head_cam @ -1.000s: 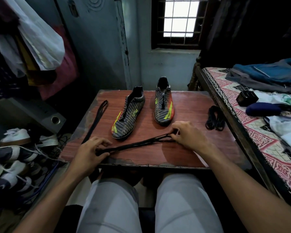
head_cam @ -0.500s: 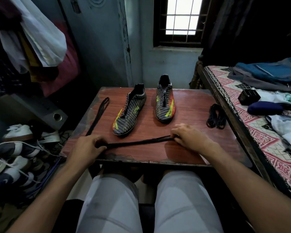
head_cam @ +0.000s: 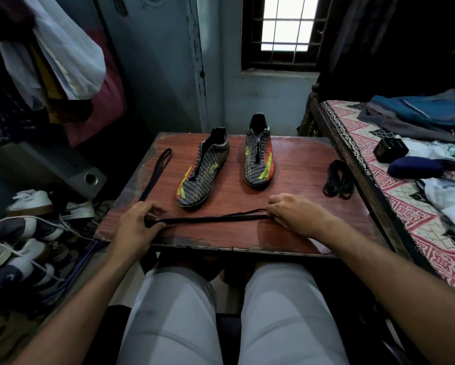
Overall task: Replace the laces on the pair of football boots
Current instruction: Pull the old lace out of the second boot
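Two dark patterned football boots with yellow stripes stand without laces on the red wooden table (head_cam: 300,180): the left boot (head_cam: 204,169) and the right boot (head_cam: 259,156). A folded black lace (head_cam: 215,218) lies stretched along the table's near edge. My left hand (head_cam: 138,226) pinches its left end, and my right hand (head_cam: 293,213) holds its right end. Another black lace (head_cam: 155,172) lies folded along the table's left side. A coiled bundle of black laces (head_cam: 338,180) sits at the right edge.
A bed with a patterned cover (head_cam: 405,206) runs along the right, holding clothes, a black box (head_cam: 390,150) and a dark blue case (head_cam: 415,167). Several shoes (head_cam: 23,233) and a speaker (head_cam: 84,177) crowd the floor on the left. Clothes hang at upper left.
The two hands have drawn the folded lace straighter and flatter along the near edge of the table. The boots and the other laces have stayed put.
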The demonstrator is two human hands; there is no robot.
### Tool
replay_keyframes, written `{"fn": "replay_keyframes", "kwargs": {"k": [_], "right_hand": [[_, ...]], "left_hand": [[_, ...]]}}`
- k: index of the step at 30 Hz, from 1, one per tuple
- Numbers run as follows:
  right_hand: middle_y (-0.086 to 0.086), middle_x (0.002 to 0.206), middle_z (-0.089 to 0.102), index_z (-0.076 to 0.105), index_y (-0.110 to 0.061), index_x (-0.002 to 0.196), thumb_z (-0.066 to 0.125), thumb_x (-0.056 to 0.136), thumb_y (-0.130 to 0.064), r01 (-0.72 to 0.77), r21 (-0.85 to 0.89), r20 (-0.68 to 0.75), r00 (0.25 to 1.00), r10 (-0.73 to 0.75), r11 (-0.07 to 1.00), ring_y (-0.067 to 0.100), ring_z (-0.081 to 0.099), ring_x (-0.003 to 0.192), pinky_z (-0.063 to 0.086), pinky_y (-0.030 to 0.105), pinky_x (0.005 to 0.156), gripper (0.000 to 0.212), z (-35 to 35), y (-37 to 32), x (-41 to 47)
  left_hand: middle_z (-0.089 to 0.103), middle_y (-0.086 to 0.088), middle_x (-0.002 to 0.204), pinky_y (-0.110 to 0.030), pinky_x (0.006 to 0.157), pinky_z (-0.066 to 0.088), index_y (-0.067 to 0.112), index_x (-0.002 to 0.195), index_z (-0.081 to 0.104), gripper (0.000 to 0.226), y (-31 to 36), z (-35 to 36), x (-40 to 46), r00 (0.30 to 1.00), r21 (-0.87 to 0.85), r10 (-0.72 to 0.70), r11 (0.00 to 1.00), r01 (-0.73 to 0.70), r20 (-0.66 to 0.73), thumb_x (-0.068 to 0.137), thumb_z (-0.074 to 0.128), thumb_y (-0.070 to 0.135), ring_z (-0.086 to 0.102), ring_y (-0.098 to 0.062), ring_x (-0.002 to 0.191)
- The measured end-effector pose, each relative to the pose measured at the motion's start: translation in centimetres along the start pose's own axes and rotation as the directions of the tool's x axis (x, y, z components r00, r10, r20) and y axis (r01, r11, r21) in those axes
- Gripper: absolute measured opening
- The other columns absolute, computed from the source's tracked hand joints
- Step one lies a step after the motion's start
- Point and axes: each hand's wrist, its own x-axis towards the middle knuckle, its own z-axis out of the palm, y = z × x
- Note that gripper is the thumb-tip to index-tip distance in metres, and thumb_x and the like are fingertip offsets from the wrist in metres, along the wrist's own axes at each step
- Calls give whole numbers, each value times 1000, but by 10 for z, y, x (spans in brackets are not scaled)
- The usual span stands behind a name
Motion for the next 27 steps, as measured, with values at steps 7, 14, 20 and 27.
{"fn": "replay_keyframes", "kwargs": {"k": [7, 14, 20, 27], "right_hand": [[2, 92, 63, 65, -16, 90, 67, 87, -12, 45, -27, -55, 997, -46, 999, 25, 63, 84, 55, 36, 66, 6, 8, 3, -8], [-1, 92, 63, 64, -21, 91, 64, 85, -16, -9, 54, -67, 998, 12, 998, 23, 63, 86, 54, 35, 71, 8, 12, 11, -12], [1, 98, 68, 70, -19, 93, 64, 87, -12, -100, 161, 18, 995, 98, 982, 23, 64, 95, 49, 36, 81, 11, 6, 13, -10], [1, 95, 68, 68, -17, 88, 65, 84, -8, -81, 153, 121, 991, 63, 985, 24, 62, 97, 48, 37, 84, 11, -3, 17, 2]], "left_hand": [[70, 7, 89, -13, 80, 50, 18, 89, 75, 30, 4, -3, -6, 982, -154, 100, 980, -125, -160, 77, 82, -8, 67, -3, 84], [71, 1, 95, -25, 75, 45, 15, 102, 78, 25, 2, -5, 0, 926, 120, 334, 941, -316, -175, 84, 80, -2, 61, -21, 80], [70, 7, 105, -30, 91, 51, 31, 106, 75, 33, -5, -2, -4, 996, -348, 91, 933, -88, -9, 96, 68, 2, 66, -18, 101], [71, -2, 98, -18, 84, 53, 29, 112, 73, 37, 0, -20, -6, 983, -571, -3, 814, 109, 184, 89, 73, -1, 67, -8, 94]]}}
